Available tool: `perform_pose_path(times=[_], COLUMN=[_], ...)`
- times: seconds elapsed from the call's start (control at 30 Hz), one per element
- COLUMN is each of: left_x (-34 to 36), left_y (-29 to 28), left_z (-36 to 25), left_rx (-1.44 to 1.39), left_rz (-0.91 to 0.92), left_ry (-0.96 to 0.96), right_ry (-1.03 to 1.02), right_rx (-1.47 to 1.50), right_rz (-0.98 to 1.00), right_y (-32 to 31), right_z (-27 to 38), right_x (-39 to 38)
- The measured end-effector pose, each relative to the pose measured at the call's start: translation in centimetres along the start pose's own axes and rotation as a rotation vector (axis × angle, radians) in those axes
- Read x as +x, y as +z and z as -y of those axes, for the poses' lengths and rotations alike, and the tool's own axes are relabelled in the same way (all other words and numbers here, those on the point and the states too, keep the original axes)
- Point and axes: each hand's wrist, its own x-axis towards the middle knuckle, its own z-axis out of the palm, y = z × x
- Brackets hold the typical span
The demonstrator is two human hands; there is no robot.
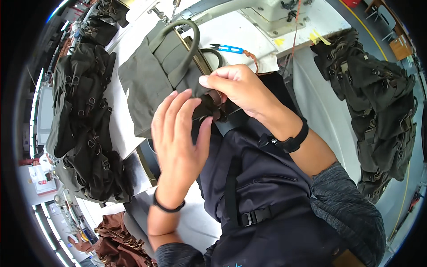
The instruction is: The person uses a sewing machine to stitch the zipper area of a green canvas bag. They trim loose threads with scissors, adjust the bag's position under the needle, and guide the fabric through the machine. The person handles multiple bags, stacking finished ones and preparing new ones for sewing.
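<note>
An olive-green canvas bag lies on the white table in front of me, with a rounded handle and a brass-coloured zip along its opening. My left hand is at the bag's near side, its fingers stretched out and its thumb apart. Close by, my right hand has thumb and fingers pinched together above the bag's near corner. A dark brown strap tab shows under the right fingers. Where exactly they grip it is partly hidden.
Blue thread snips lie beyond the bag, near the sewing machine bed. Olive bags are heaped at left and hang in a pile at right. Reddish-brown pieces lie at lower left. An orange cord hangs near the table edge.
</note>
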Motion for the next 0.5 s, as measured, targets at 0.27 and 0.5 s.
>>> perform_pose_path(times=[0.27,0.5], left_x=[0.0,0.3], left_y=[5.1,4.8], left_z=[2.7,3.1], left_rx=[0.196,0.176], left_rz=[-0.370,-0.332], left_ry=[0.073,0.107], right_ry=[0.024,-0.028], right_rx=[0.164,0.162], right_rz=[-0.046,-0.033], right_y=[0.8,1.0], right_z=[-0.3,-0.5], right_x=[-0.6,-0.9])
